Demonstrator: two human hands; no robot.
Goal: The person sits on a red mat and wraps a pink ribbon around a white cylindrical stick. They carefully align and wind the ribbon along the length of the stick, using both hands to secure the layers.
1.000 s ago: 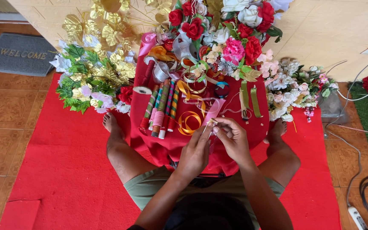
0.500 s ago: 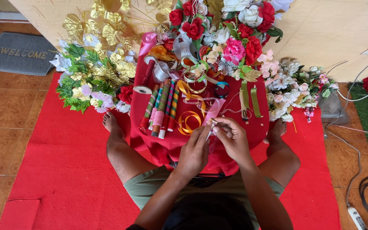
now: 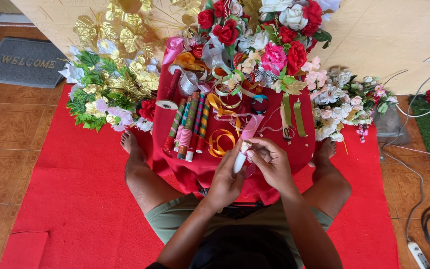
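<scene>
I sit on the floor with a low table draped in red cloth (image 3: 274, 149) between my legs. My left hand (image 3: 227, 177) grips a slim white stick (image 3: 238, 162) upright above the table's near edge. My right hand (image 3: 269, 157) pinches the stick's top end, where a pink ribbon (image 3: 251, 127) leads away over the cloth. Both hands touch each other. Several patterned ribbon rolls (image 3: 187, 127) lie to the left of my hands, with orange ribbon loops (image 3: 220, 142) beside them.
Artificial flowers crowd the far side: red and pink roses (image 3: 269, 35), gold leaves (image 3: 115, 35), a green and white bunch (image 3: 100, 94), white blossoms (image 3: 339, 99). Green strips (image 3: 299, 117) lie on the table. A red carpet (image 3: 65, 199) covers the floor. Cables and a power strip (image 3: 419, 251) lie right.
My hands have stayed at the same spot; only the right fingers shifted slightly on the top of the stick.
</scene>
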